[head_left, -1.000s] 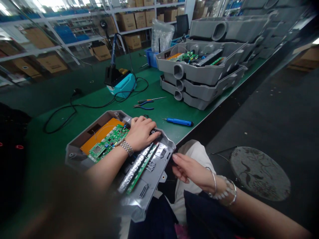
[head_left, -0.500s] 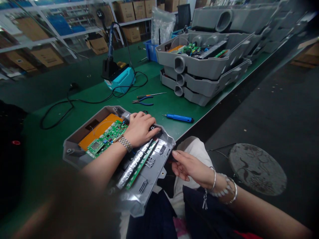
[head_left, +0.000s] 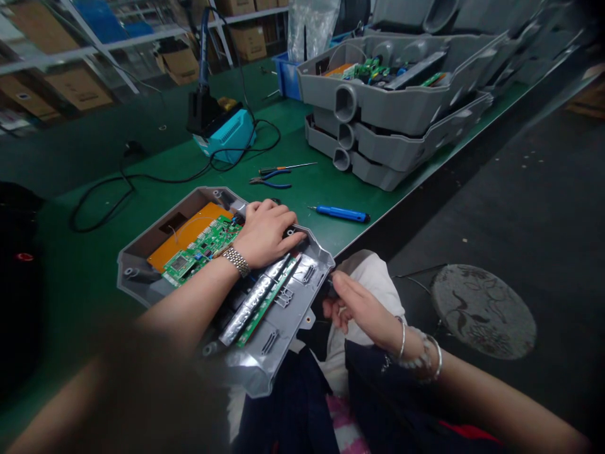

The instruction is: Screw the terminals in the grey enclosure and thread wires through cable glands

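An open grey plastic housing (head_left: 283,359) lies on the green bench, its near end over my lap. Inside it are an orange panel (head_left: 189,230), a green circuit board (head_left: 201,246) and a long narrow green strip board (head_left: 265,302). My left hand (head_left: 267,233), with a metal watch on the wrist, rests curled on the housing's far right part, pressing on a dark piece I cannot make out. My right hand (head_left: 357,306), with bracelets at the wrist, is at the housing's right edge, fingers pinched on something small and dark.
A blue-handled screwdriver (head_left: 343,214) lies right of the housing. Pliers (head_left: 269,183) and a thin screwdriver (head_left: 288,168) lie behind it. A teal soldering station (head_left: 224,135) with cables stands further back. Stacked grey housings (head_left: 392,120) fill the right of the bench. Shelves with cartons stand behind.
My right hand has moved up to the housing's right edge and its fingers have gone from stretched out to pinched. My left hand has stayed in place.
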